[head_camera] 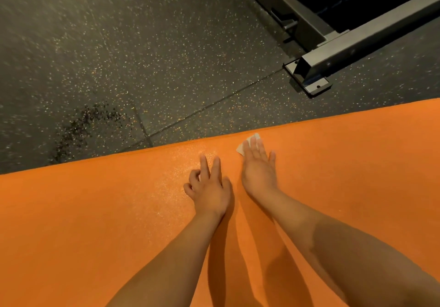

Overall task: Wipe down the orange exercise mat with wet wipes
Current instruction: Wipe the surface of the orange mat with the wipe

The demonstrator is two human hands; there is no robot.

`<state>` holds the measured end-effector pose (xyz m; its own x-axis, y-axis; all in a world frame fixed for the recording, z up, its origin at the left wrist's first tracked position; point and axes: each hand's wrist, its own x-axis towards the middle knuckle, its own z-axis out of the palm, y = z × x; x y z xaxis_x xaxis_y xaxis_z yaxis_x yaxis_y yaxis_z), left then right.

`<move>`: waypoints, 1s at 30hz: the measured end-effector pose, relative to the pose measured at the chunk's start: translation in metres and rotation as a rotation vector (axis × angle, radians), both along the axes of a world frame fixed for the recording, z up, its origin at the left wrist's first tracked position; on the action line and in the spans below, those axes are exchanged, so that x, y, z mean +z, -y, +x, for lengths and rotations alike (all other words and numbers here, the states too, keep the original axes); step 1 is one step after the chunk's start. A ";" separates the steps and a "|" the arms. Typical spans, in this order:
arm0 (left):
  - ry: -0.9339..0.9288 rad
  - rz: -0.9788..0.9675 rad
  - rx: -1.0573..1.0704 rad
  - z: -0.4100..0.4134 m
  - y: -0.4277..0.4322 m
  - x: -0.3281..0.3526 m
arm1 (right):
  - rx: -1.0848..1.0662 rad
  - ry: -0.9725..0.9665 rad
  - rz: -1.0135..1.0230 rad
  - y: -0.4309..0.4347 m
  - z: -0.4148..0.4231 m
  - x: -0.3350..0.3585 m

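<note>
While flat, mat lengthwise left-to-right.

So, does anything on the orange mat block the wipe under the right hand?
Nothing visible. The right hand presses the wet wipe near the far edge of the orange mat; only the left hand rests beside it.

Location: a gym. Indicators: dark rubber floor tiles with coloured speckles, a grey steel equipment frame anchored by a bolted base plate, and an orange exercise mat laid flat.
</note>
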<state>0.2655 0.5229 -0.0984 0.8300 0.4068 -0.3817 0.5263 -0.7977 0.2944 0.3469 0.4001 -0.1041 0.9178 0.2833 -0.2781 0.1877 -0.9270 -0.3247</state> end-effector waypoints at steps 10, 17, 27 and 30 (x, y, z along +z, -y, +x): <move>-0.023 -0.100 0.133 0.008 0.011 0.007 | 0.175 -0.007 -0.006 -0.011 0.022 0.003; -0.041 -0.093 0.172 0.012 0.026 -0.001 | 0.167 -0.046 0.101 -0.015 0.004 -0.004; 0.001 -0.069 0.144 0.007 0.031 -0.003 | 0.008 -0.028 0.083 0.011 -0.016 -0.004; 0.052 -0.065 0.117 -0.001 0.031 -0.002 | 0.177 -0.052 0.133 0.017 -0.039 -0.002</move>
